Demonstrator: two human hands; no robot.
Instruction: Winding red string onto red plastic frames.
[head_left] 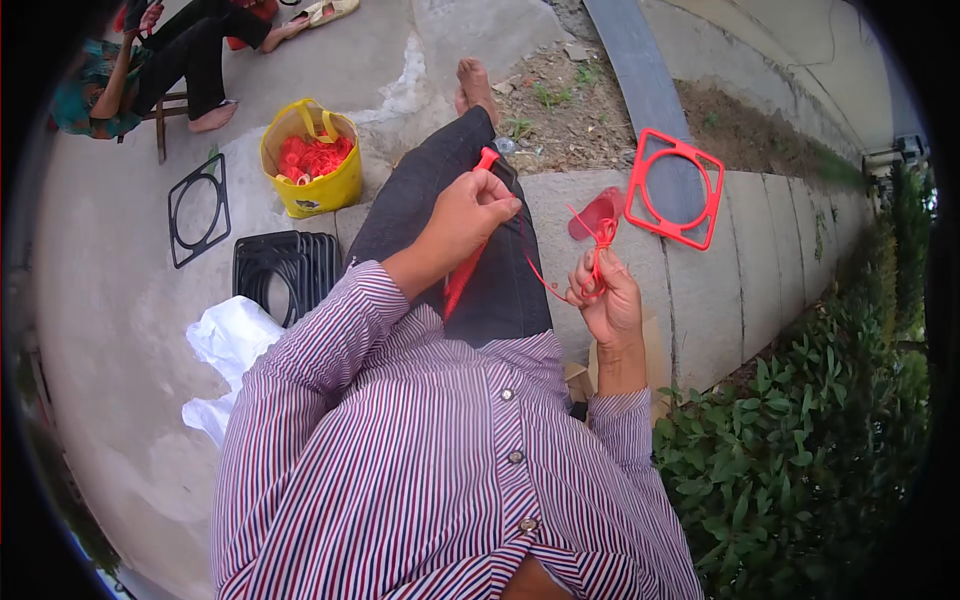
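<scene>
My left hand (465, 215) is closed over my lap, thumb and fingers pinched around a long flat red piece (462, 278). That piece shows nearly edge-on, so its full shape is hidden; a dark part sits beside its top end. To the right, my right hand (608, 298) is closed on a looped bundle of red cord (602, 258), its loops standing above the fingers. One thin strand dips from this bundle toward my left hand. Just beyond the right hand, a translucent red object (597, 214) and a square red frame with a round opening (640, 190) lie on the concrete.
A yellow bucket (325, 195) holds red pieces at the left. Near it are a stack of black frames (318, 262), a single black frame (174, 225) and a white bag (225, 335). Bushes (780, 450) border the right. Another person (150, 75) sits at the far left.
</scene>
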